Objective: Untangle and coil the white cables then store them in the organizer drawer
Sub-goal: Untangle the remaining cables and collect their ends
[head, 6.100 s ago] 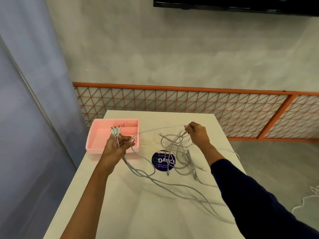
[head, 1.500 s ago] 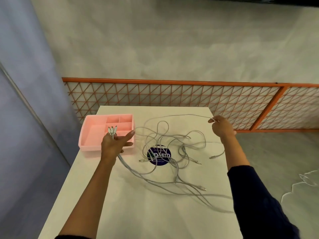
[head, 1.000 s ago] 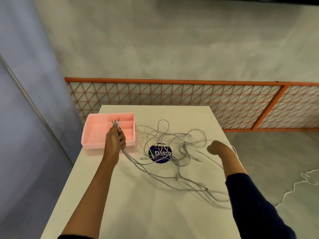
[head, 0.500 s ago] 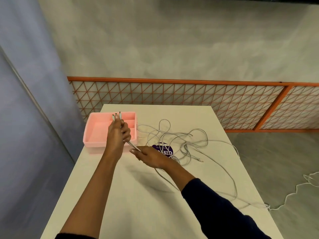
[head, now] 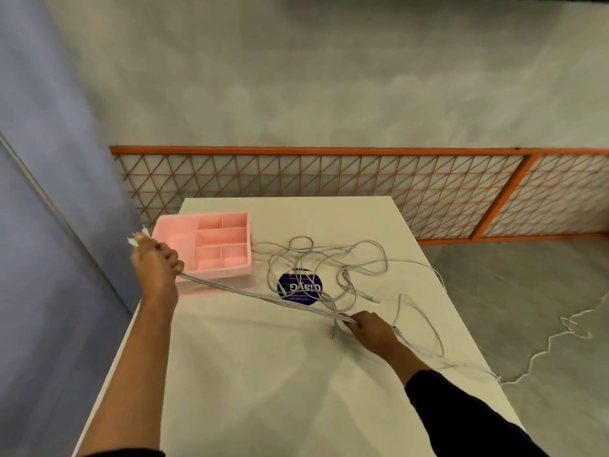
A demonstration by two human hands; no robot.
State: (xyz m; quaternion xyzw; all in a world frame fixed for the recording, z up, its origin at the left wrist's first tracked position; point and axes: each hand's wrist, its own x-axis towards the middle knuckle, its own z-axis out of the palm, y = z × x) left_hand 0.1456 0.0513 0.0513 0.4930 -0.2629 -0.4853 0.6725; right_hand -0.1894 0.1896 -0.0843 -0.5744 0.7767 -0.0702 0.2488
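Several white cables (head: 333, 258) lie in loose tangled loops on the white table (head: 263, 374), right of a pink organizer drawer (head: 211, 250) with several compartments. My left hand (head: 155, 263) grips a bundle of cable ends at the table's left edge, in front of the drawer; the plugs stick out above my fist. From there a straight bunch of strands (head: 263, 296) runs taut across the table to my right hand (head: 370, 326), which holds them near the right side. More cable loops trail past that hand and over the table's right edge.
A round dark blue sticker (head: 300, 286) sits on the table under the loops. An orange lattice fence (head: 329, 179) stands behind the table. A blue partition (head: 49, 192) is close on the left. Another white cord (head: 560, 338) lies on the grey floor at right.
My right hand has slid along the cable bundle from beside my left hand out to the right, drawing the strands straight. My left hand shifted left and toward me, off the drawer.
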